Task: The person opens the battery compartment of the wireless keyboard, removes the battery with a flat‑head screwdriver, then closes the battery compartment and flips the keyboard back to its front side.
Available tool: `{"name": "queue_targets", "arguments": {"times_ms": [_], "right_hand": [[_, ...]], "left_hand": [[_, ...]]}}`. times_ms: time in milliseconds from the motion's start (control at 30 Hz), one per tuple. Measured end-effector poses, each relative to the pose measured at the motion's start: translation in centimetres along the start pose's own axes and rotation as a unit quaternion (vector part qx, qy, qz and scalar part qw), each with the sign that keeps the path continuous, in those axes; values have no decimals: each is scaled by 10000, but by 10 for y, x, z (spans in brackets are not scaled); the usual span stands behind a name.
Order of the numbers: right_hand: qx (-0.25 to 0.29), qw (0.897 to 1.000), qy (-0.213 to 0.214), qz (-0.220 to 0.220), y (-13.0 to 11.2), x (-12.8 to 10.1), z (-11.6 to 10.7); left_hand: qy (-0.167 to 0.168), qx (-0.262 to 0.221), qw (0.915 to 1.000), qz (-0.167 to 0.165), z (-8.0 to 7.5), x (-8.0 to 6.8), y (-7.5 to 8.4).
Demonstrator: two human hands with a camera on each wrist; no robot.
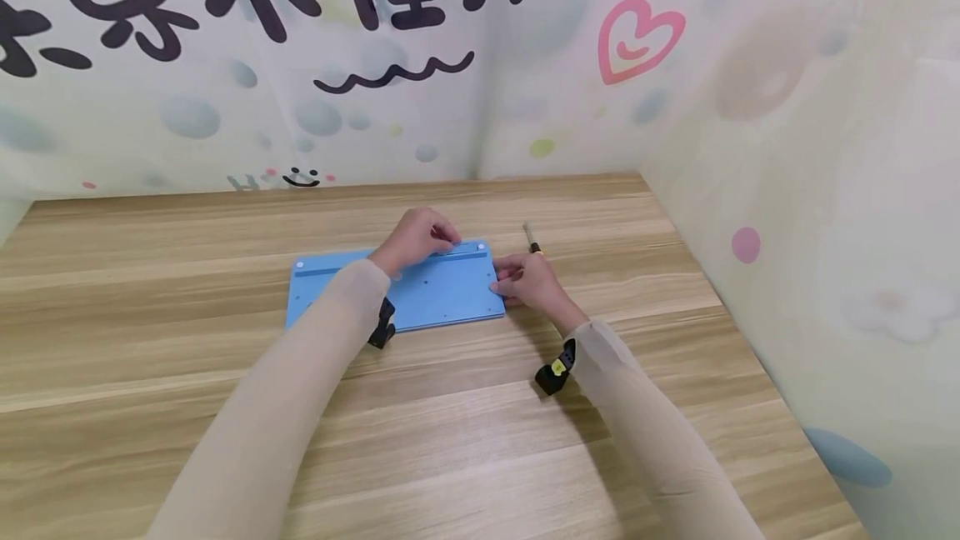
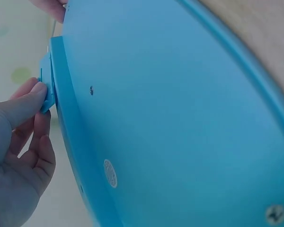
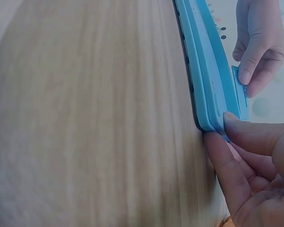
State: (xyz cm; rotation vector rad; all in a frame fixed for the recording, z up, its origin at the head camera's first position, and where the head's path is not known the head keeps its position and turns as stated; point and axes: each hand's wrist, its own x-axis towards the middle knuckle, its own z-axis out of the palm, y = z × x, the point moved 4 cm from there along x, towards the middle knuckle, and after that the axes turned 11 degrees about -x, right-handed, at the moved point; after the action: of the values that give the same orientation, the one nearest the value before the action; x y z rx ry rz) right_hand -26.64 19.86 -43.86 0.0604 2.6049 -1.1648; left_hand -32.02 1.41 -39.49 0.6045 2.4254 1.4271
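Observation:
A blue keyboard [image 1: 450, 290] lies face down on the table, its back showing screws, round feet and a raised ridge along the far side. At that ridge my left hand [image 1: 420, 236] pinches a small blue battery cover [image 2: 47, 71] between thumb and fingers. In the left wrist view the cover stands tilted against the ridge; whether it is seated cannot be told. My right hand [image 1: 532, 282] grips the keyboard's right end, thumb [image 3: 241, 132] on the back and fingers beneath the edge. Part of the keyboard's left side is hidden behind my left forearm.
A screwdriver [image 1: 532, 238] with a black and yellow handle lies just beyond my right hand. The wooden table [image 1: 450, 423] meets a printed wall covering [image 1: 525, 107] at the back and on the right. Each wrist carries a black camera [image 1: 553, 375].

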Motion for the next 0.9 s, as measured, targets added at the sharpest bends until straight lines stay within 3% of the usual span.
{"name": "queue_targets", "arguments": {"times_ms": [167, 900], "right_hand": [[32, 10000, 11, -10, 1, 0, 0], [89, 9999, 12, -61, 3, 1, 0]], "left_hand": [[-197, 125, 9997, 81, -6, 0, -3], [-151, 132, 9998, 0, -47, 0, -18]]}}
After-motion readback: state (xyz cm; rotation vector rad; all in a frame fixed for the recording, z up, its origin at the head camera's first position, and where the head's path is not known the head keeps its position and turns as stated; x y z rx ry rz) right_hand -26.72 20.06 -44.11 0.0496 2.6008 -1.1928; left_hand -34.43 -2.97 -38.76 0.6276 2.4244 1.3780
